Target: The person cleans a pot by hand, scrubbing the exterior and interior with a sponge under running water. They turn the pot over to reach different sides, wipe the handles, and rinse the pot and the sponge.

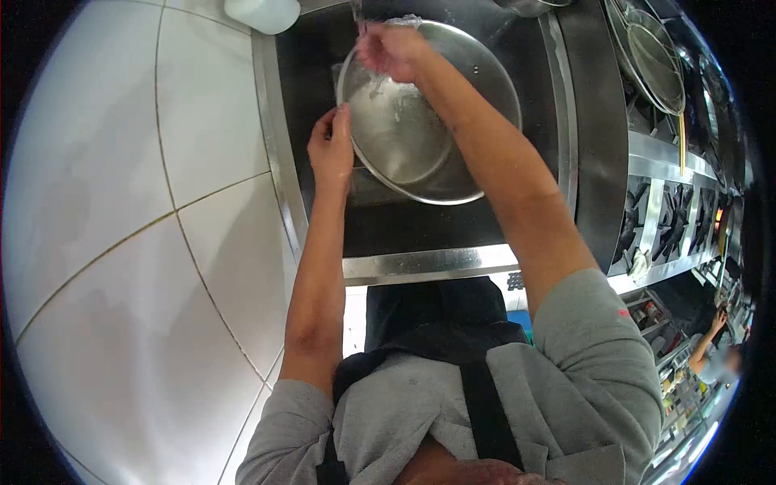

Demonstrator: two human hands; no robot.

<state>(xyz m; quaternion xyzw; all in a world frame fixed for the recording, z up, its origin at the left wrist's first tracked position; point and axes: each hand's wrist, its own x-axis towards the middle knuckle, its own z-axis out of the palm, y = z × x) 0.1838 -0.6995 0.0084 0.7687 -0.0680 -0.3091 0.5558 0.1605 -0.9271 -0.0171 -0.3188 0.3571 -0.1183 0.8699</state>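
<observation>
A large round stainless steel bowl sits tilted in the dark sink, its inside wet and shiny. My left hand grips the bowl's left rim, thumb on top and fingers curled on the outer side. Over the far left part of the rim is my right hand, where a thin stream of water comes down. Its fingers are bent and blurred, with clear splashes around them, so whether they hold anything cannot be made out.
The sink's metal front edge lies close to my body. White tiles run along the left. A white container stands at the top left. On the right are wire strainers and stove burners; another person is farther off.
</observation>
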